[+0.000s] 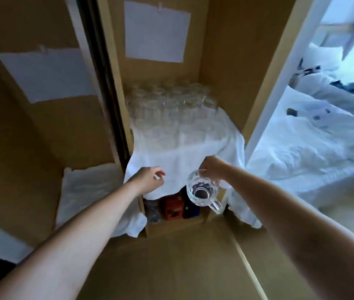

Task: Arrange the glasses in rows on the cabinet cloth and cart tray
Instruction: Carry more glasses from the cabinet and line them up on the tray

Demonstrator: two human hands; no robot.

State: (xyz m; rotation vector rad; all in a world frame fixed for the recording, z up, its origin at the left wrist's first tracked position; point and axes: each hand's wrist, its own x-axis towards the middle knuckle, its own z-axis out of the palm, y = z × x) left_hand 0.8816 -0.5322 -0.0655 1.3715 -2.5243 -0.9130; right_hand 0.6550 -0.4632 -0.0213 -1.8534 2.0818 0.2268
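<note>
glass mug pinched by the rim, handle dangling

glass is thick and looks heavy for its size, hard and slick, and it'll chip or crack if it knocks the others. right now my right hand (211,167) has the glass mug (202,188) pinched at the top rim with curled fingertips. the mug hangs in the air just off the front edge of the cloth (184,154), mouth tipped toward the camera. honestly that's a sketchy hold for something this weighty. i'd say the handle (215,205), sticking out low on the near side, is the safer place to take it, or a full wrap round the body.

looks-wise it's clear, chunky, with a dimpled wall and a thick base. the other glasses (169,109) stand in tight rows at the back of the cloth inside the cabinet (226,61).

left hand (148,177) sits at the cloth's front edge with fingers loosely curled. can't tell if it's pinching the fabric or just resting there.
</note>
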